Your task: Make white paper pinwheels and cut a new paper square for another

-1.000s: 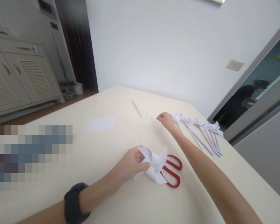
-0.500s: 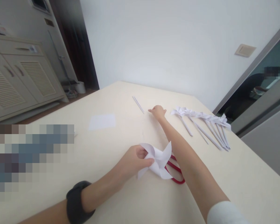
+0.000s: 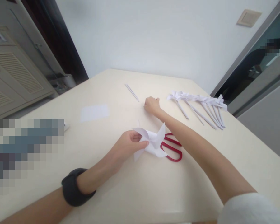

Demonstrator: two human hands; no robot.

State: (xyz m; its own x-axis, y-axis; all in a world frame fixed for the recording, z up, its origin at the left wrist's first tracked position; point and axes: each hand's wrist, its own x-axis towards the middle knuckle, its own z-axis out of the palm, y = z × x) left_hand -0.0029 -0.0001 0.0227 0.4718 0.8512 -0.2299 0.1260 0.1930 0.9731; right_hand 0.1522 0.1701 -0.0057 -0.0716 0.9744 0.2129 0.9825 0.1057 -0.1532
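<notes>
My left hand [image 3: 127,146] pinches the folded paper pinwheel [image 3: 151,141] near me, over the red scissors [image 3: 171,149]. Light, flimsy, creases easily; best held at its centre. Farther out, my right hand [image 3: 151,105] is curled shut on the table [image 3: 200,174]; contents hidden.

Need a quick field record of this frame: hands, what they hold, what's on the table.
left hand: grip shut on white paper pinwheel
right hand: fist-like on the table; contents not visible
scissors: red handles, flat, partly under the pinwheel
paper stick: lies just left of the right hand
finished pinwheels: row with sticks, far right
paper sheet: flat, left of centre
wristband: black, left wrist
</notes>
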